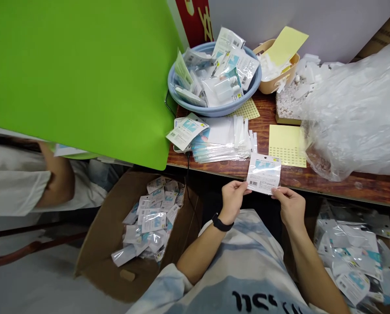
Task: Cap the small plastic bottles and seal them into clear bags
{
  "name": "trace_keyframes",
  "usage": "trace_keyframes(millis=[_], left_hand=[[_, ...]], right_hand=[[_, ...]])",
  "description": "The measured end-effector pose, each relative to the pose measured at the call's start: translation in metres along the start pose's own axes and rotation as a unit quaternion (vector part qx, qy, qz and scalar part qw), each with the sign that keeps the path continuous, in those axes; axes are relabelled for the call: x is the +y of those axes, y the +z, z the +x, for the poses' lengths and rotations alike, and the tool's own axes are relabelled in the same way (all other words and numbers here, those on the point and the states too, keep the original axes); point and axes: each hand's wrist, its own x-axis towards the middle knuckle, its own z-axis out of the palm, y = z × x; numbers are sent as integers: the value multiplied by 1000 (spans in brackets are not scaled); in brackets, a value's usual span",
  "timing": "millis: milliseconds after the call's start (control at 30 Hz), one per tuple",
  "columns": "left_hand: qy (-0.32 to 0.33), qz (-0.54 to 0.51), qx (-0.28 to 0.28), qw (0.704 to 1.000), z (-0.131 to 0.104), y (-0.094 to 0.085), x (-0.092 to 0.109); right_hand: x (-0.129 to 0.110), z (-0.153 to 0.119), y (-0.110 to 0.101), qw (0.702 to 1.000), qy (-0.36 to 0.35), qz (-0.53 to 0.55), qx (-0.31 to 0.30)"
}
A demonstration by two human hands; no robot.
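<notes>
A flat printed packet in clear plastic is held over the table's front edge, its barcode at the lower left. My left hand, with a dark band on the wrist, pinches the packet's lower left corner. The lower right corner is gripped between the thumb and finger of my right hand. Just behind lies a stack of clear bags with white strips along one side. Another printed packet rests on the stack's left end. To the right is a yellow sticker sheet with rows of small dots.
A blue basin full of packets stands at the back. Beside it are a tan basket of paper scraps and a large plastic bag. Cardboard box holds packets at lower left. A green panel separates a co-worker.
</notes>
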Motion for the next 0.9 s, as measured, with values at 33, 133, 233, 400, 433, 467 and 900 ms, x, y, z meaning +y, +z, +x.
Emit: trace_keyframes(millis=[33,133,233,400,433,467,900], left_hand=[[2,4,0,1000,1,0,-2],[3,12,-10,1000,4,0,-1],[-15,22,-54,998,7,0,7],[-60,39,-145,987,10,4,17],[-66,34,-153,985,10,5,17],[-73,27,-157,985,10,5,17],[-160,-52,-181,969,2,-5,23]], right_hand=[[-2,0,0,1000,6,1,0],[-8,3,0,999,28,11,-22],[-14,6,-3,996,61,16,-65],[-19,8,-9,985,115,24,-128],[-20,8,-11,983,123,26,-136],[-21,8,-12,980,130,28,-144],[-40,-7,-24,962,114,12,-248]])
